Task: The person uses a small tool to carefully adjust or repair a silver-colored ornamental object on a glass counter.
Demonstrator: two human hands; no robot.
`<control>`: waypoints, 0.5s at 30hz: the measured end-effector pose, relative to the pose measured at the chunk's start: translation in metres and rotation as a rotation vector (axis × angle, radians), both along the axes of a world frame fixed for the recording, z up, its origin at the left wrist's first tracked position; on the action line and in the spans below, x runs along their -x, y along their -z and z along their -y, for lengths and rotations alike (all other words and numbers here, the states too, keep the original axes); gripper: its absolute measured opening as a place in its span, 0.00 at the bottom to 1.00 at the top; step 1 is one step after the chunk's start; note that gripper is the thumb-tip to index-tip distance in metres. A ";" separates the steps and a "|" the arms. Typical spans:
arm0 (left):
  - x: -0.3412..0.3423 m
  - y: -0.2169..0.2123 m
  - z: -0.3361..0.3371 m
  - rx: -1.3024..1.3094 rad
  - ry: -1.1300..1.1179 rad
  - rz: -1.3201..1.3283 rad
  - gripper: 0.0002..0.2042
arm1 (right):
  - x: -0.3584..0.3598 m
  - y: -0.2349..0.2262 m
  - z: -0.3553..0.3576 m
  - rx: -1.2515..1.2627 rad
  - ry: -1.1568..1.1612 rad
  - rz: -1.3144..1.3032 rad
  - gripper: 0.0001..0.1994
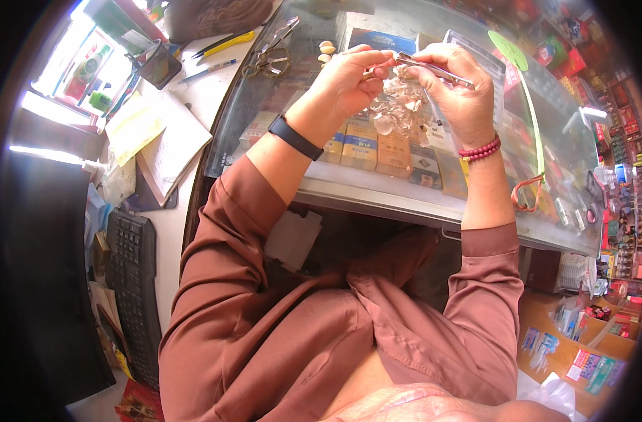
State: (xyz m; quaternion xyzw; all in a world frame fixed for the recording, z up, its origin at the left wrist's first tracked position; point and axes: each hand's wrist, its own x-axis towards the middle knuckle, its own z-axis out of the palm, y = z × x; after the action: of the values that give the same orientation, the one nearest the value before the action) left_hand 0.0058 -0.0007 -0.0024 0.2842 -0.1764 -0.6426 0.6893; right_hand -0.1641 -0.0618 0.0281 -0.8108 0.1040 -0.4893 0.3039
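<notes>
Above a glass-topped counter [264, 133], my two hands meet at the fingertips. My right hand [465, 88] is closed round a slim silver metal tool [440, 72], which slants down to the right and looks like a nail clipper. My left hand [345, 81] is closed, thumb and fingers pinched at the tool's left end; what they hold is too small to make out. Under the hands lies a loose heap of pale, broken shells [398, 112]. A few whole cream-coloured nuts [326, 50] sit on the glass just beyond my left hand.
Small boxes [359, 144] show through the glass. Left of the nuts lie keys on a ring [273, 62], a yellow-handled cutter [228, 43] and a pen [208, 70]. Papers [170, 148] and a black keyboard [132, 281] are at the left. A green fly swatter [535, 119] lies at the right.
</notes>
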 end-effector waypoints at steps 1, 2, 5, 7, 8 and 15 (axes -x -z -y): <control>0.000 -0.001 0.000 -0.003 -0.012 0.003 0.03 | -0.001 0.000 -0.001 -0.024 -0.021 0.003 0.07; -0.001 -0.001 0.000 -0.006 -0.022 0.007 0.03 | 0.000 -0.001 -0.001 -0.004 -0.011 -0.013 0.07; -0.004 0.000 0.001 0.027 0.005 -0.004 0.04 | 0.002 -0.002 0.001 0.069 0.008 -0.056 0.09; -0.003 -0.002 0.000 0.021 -0.008 -0.007 0.04 | 0.002 -0.003 0.001 0.138 0.006 -0.075 0.10; -0.003 -0.003 -0.001 0.017 -0.014 -0.007 0.04 | 0.002 -0.003 0.001 0.157 0.011 -0.075 0.10; -0.002 -0.001 0.000 0.032 -0.052 0.023 0.03 | 0.001 -0.004 -0.002 0.151 0.032 -0.065 0.10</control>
State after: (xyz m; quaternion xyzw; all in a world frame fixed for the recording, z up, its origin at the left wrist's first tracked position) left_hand 0.0080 -0.0006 -0.0013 0.2849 -0.1871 -0.6181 0.7084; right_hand -0.1650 -0.0593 0.0321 -0.8450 0.0892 -0.4741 0.2305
